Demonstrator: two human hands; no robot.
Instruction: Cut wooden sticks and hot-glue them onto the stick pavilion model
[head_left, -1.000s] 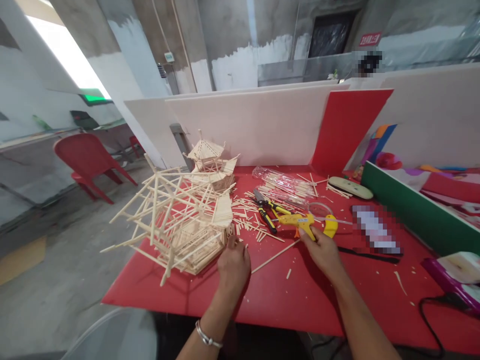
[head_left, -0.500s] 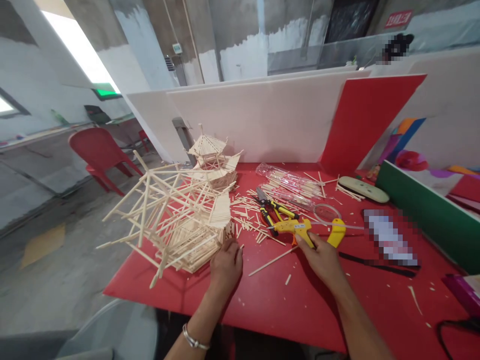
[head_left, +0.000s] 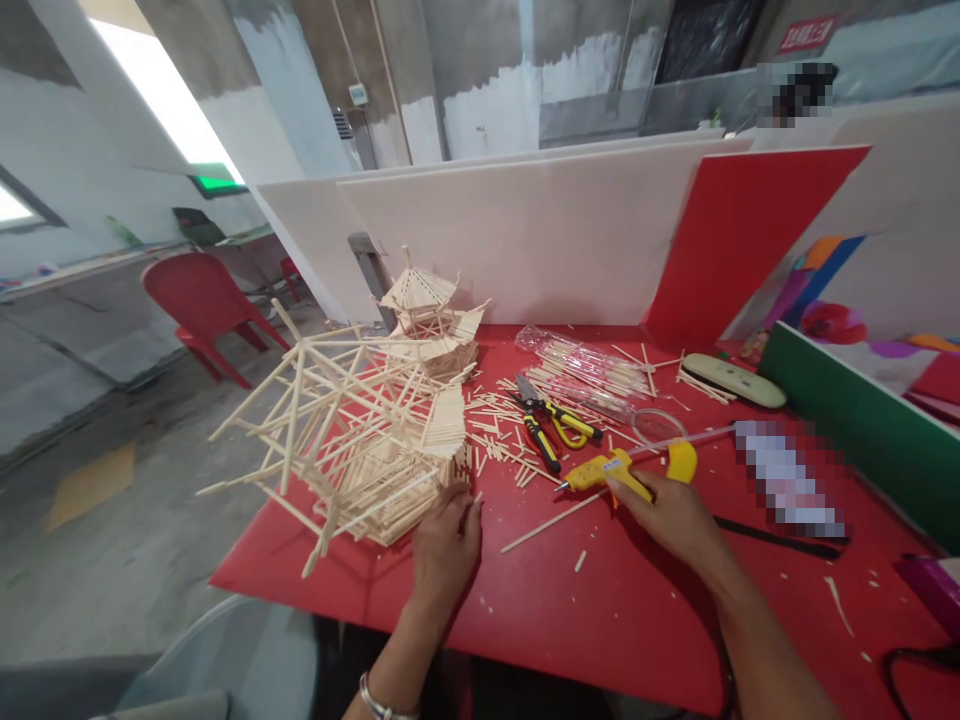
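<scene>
My right hand (head_left: 667, 510) is wrapped round a yellow hot glue gun (head_left: 600, 474), whose nozzle points left over the table. A clear glue stick trails from its back. My left hand (head_left: 448, 540) rests at the near right edge of a pavilion-like model (head_left: 390, 480) built of thin wooden sticks. A short wooden stick (head_left: 478, 498) pokes out by the thumb, pinched in the fingers; most of it is hidden. Below the glue gun's nozzle a long stick (head_left: 551, 523) lies on the table. Yellow-and-black cutters (head_left: 541, 425) lie behind the glue gun.
Behind the large frame stands a smaller roofed stick model (head_left: 424, 310). Loose stick pieces (head_left: 491, 440) and a plastic bag of sticks (head_left: 585, 365) lie on the red table (head_left: 525, 610). A green case (head_left: 735, 380) is at the right. White boards (head_left: 525, 240) close off the back.
My right hand has drawn the glue gun a little to the right and towards me, away from the cutters. My left hand has shifted slightly left and nearer, staying beside the model.
</scene>
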